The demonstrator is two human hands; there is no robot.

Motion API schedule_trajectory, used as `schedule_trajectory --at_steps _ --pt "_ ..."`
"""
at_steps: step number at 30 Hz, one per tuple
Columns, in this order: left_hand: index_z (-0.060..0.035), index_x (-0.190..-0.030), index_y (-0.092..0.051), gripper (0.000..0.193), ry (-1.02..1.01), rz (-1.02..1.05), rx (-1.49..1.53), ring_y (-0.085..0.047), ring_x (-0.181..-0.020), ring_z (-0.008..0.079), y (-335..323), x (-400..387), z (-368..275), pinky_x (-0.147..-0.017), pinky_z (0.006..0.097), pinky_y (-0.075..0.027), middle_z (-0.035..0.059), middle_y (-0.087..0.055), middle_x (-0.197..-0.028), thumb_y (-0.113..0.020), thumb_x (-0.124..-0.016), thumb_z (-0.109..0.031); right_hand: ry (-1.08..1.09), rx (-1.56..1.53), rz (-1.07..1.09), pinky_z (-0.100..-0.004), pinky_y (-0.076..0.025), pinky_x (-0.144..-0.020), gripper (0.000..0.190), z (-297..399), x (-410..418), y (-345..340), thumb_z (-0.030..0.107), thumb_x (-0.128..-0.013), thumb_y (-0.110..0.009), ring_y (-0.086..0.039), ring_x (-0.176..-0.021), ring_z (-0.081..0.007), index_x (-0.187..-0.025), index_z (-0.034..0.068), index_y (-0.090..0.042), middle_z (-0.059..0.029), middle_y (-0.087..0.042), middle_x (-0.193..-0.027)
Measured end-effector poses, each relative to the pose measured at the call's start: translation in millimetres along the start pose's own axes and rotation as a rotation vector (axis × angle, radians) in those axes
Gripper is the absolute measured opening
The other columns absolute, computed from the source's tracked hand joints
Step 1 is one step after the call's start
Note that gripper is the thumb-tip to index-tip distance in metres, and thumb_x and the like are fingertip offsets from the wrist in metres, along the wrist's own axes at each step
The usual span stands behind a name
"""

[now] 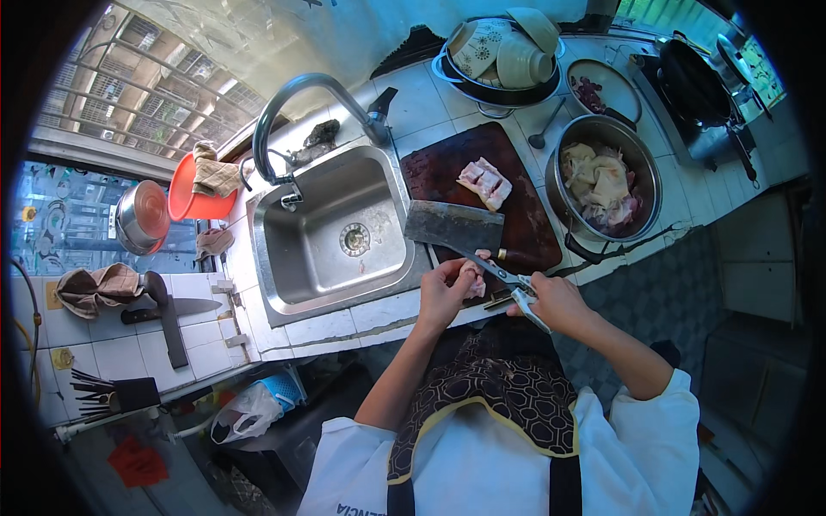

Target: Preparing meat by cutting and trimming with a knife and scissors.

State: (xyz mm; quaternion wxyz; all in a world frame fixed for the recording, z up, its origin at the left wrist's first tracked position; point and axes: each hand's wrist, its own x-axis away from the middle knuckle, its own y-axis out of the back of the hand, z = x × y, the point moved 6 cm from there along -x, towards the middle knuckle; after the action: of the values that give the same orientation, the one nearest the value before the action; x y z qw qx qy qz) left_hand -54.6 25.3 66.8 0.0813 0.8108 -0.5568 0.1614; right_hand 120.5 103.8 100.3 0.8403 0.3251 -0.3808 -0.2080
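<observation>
My left hand (446, 293) pinches a small piece of raw meat (475, 278) at the near edge of a dark cutting board (439, 161). My right hand (555, 298) grips kitchen scissors (520, 287) with light handles, their blades reaching to the meat. Just beyond both hands, a cleaver (455, 222) lies across the board, its blade end over the sink's rim. Farther up the board rests a pale piece of raw meat with cuts in it (485, 183). To the right stands a metal pot (650, 193) holding raw skin and meat (600, 184).
A steel sink (322, 258) with a curved faucet (263, 129) is on the left. Stacked bowls (510, 55) fill a basin at the back. A plate (623, 90) holds dark red meat pieces. At far right, a wok (694, 84) sits on a stove. Knives (193, 306) lie at far left.
</observation>
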Motion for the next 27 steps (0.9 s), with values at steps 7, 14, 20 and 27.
schedule_trajectory --at_steps 7,14,20,27 --pt "0.0023 -0.113 -0.056 0.029 -0.097 -0.039 0.149 -0.057 -0.085 0.0073 4 5 -18 -0.075 0.022 -0.047 0.0041 -0.061 -0.098 -0.058 -0.089 -0.014 -0.073 -0.206 -0.003 -0.0418 -0.045 -0.063 0.055 -19 -10 -3 0.052 -0.069 -0.071 -0.061 -0.072 -0.0354 -0.085 0.001 -0.056 -0.0178 -0.062 -0.074" --pt "0.0012 -0.12 -0.051 0.036 -0.146 -0.038 0.346 -0.056 -0.087 0.0077 -2 21 -49 -0.076 0.0225 -0.046 0.0042 -0.06 -0.102 -0.058 -0.089 -0.016 -0.087 -0.23 0.07 -0.0421 -0.046 -0.067 0.061 -18 -16 -14 0.056 -0.067 -0.07 -0.061 -0.078 -0.0354 -0.087 0.001 -0.051 -0.0189 -0.062 -0.08" --pt "0.0029 -0.126 -0.043 0.042 -0.26 -0.194 0.32 -0.055 -0.085 0.0083 6 32 -64 -0.076 0.022 -0.046 0.0037 -0.058 -0.1 -0.057 -0.089 -0.013 0.004 -0.237 0.088 -0.0419 -0.046 -0.071 0.066 29 22 11 0.052 -0.067 -0.071 -0.06 -0.082 -0.0364 -0.098 0.001 -0.043 -0.0191 -0.06 -0.084" --pt "0.0062 -0.123 -0.045 0.039 -0.334 -0.233 0.282 -0.053 -0.08 0.0069 8 40 -74 -0.074 0.0204 -0.045 0.0021 -0.057 -0.094 -0.056 -0.09 -0.011 0.053 -0.064 -0.082 -0.044 -0.046 -0.075 0.075 63 33 27 0.051 -0.061 -0.076 -0.057 -0.091 -0.0371 -0.102 -0.002 -0.041 -0.0217 -0.057 -0.094"
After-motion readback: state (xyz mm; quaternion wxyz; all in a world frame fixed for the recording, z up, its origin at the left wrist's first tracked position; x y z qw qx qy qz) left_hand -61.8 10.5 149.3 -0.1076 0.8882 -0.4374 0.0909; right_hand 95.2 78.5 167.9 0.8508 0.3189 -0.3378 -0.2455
